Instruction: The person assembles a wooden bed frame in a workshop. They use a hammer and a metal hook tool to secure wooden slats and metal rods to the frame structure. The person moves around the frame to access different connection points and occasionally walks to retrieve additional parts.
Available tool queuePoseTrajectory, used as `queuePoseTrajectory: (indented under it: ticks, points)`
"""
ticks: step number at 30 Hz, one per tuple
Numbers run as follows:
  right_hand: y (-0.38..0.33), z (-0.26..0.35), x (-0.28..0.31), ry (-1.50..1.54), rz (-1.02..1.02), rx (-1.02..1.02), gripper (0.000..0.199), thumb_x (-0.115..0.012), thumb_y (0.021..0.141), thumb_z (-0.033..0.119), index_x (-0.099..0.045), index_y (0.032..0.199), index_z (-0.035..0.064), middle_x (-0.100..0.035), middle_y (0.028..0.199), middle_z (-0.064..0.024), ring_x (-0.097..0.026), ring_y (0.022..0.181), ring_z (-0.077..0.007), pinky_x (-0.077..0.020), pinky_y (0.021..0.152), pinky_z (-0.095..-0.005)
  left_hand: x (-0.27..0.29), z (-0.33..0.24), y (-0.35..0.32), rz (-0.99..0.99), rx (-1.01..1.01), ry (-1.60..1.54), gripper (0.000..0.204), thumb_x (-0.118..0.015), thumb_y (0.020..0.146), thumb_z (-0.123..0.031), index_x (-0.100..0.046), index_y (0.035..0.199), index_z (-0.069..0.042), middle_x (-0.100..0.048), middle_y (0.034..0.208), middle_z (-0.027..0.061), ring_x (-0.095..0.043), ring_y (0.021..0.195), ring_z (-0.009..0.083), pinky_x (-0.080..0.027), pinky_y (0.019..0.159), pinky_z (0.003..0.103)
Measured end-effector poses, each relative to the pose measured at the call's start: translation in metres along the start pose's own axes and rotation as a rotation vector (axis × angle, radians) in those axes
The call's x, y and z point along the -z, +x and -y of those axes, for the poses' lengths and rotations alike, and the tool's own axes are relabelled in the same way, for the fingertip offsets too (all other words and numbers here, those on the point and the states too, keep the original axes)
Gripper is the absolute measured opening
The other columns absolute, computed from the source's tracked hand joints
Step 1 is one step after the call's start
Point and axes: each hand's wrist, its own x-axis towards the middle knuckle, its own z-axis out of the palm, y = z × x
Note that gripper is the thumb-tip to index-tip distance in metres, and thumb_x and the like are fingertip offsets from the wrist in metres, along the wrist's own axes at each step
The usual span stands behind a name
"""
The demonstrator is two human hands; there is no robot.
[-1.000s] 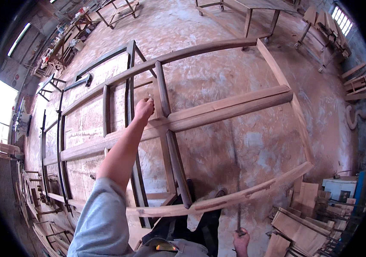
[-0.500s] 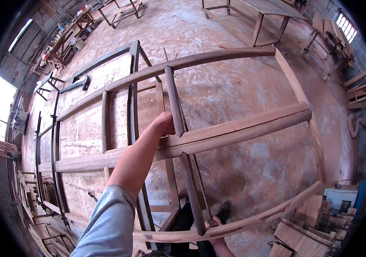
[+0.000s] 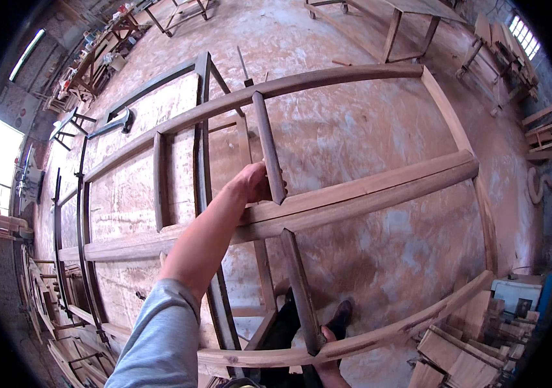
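A large wooden frame (image 3: pixel 366 189) with crosspieces lies before me. My left hand (image 3: pixel 259 183) reaches over its middle rail and closes under a dark crosspiece (image 3: pixel 268 142), with fingertips showing on the far side. A long bar clamp (image 3: pixel 245 72) runs beneath this line of crosspieces; its thin bar and a dark jaw stick out past the far rail. Most of the bar is hidden under the wood. At the near rail (image 3: pixel 379 337), my right hand (image 3: pixel 331 346) is closed at the clamp's near end, beside the near crosspiece (image 3: pixel 300 291), partly covered by the rail.
A metal stand (image 3: pixel 203 149) supports the frame, and dark upright clamps (image 3: pixel 84 220) cross its left end. A black clamp (image 3: pixel 120 123) lies at the far left. Wood offcuts (image 3: pixel 457 352) are piled at the near right. A table (image 3: pixel 418 10) stands far off. My shoe (image 3: pixel 342 313) is under the frame.
The bar clamp has shifted under the crosspieces, and its far end now reaches further past the far rail. My left hand has moved slightly right, its fingers now showing beyond the crosspiece.
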Motion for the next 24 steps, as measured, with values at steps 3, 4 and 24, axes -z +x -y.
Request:
queuePoseTrajectory:
  ticks: [3, 4, 24]
  points:
    - [-0.018, -0.020, 0.001, -0.866, -0.068, 0.554, 0.022, -0.058, 0.088, 0.030, -0.055, 0.089, 0.0076, -0.060, 0.087, -0.0082, -0.060, 0.079, -0.0237, -0.0486, 0.073, -0.0399, -0.013, 0.001, -0.016, 0.021, 0.002, -0.029, 0.049, -0.040, 0.096, -0.051, -0.054, 0.103, -0.004, -0.063, 0.088, 0.0150, -0.062, 0.083, 0.0336, -0.053, 0.078, 0.051]
    - [-0.018, -0.031, 0.007, -0.811, -0.107, 0.416, 0.026, -0.059, 0.086, 0.032, -0.055, 0.090, 0.0065, -0.060, 0.087, -0.0101, -0.060, 0.079, -0.0257, -0.0486, 0.073, -0.0407, -0.014, 0.001, -0.013, 0.059, -0.009, -0.037, 0.051, -0.041, 0.095, -0.053, -0.055, 0.103, -0.004, -0.062, 0.089, 0.0146, -0.062, 0.083, 0.0334, -0.053, 0.078, 0.051]
    - [-0.090, -0.019, 0.022, -1.112, 0.124, 0.381, 0.044, -0.064, 0.077, 0.010, -0.048, 0.117, 0.0035, -0.048, 0.120, -0.0196, -0.045, 0.119, -0.0376, -0.0377, 0.101, -0.0439, -0.012, 0.025, -0.024, 0.258, -0.219, 0.335, 0.050, -0.064, 0.086, -0.046, -0.057, 0.109, -0.003, -0.064, 0.101, 0.0115, -0.063, 0.092, 0.0242, -0.050, 0.088, 0.037]
